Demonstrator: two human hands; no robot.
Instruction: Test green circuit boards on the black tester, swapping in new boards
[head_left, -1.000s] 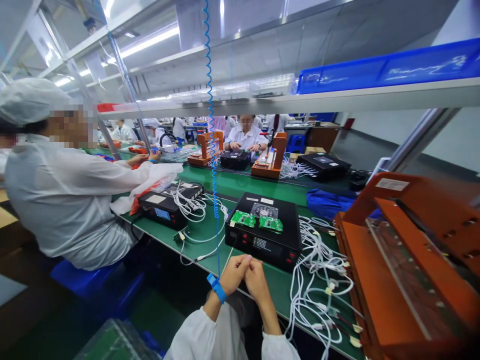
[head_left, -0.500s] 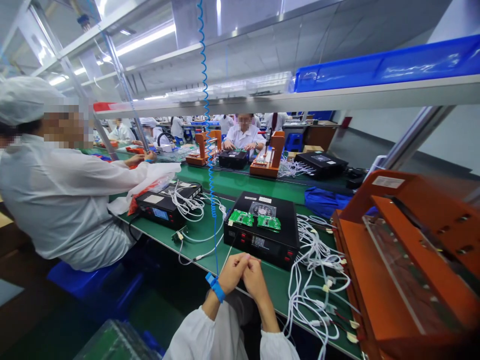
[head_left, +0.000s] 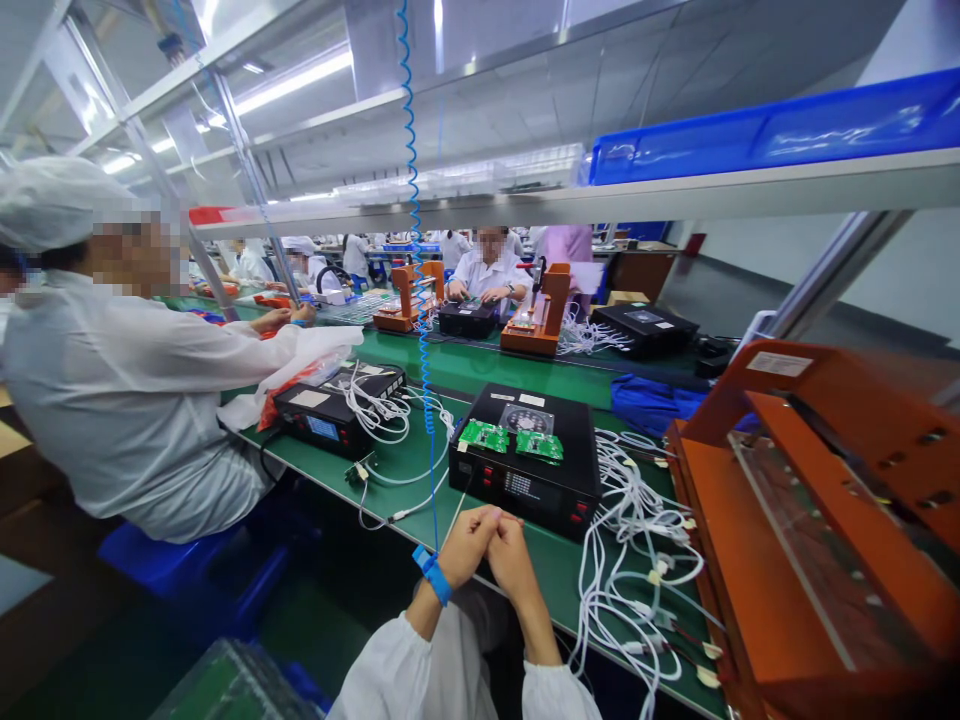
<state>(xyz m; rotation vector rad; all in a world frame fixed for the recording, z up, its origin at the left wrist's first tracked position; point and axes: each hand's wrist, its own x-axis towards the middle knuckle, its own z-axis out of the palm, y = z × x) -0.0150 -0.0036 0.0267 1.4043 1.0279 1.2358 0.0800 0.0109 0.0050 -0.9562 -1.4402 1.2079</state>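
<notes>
Just in front of the black box [head_left: 525, 465], both hands meet at the counter [head_left: 559, 570] edge. Left hand [head_left: 466, 545] and right hand [head_left: 511, 557] are clasped together, holding nothing visible.

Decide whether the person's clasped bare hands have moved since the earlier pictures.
No. The left hand and right hand stay clasped just in front of the black tester box.

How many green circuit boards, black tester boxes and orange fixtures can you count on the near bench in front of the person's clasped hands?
Green circuit boards: 2
Black tester boxes: 2
Orange fixtures: 1
Total: 5
</notes>
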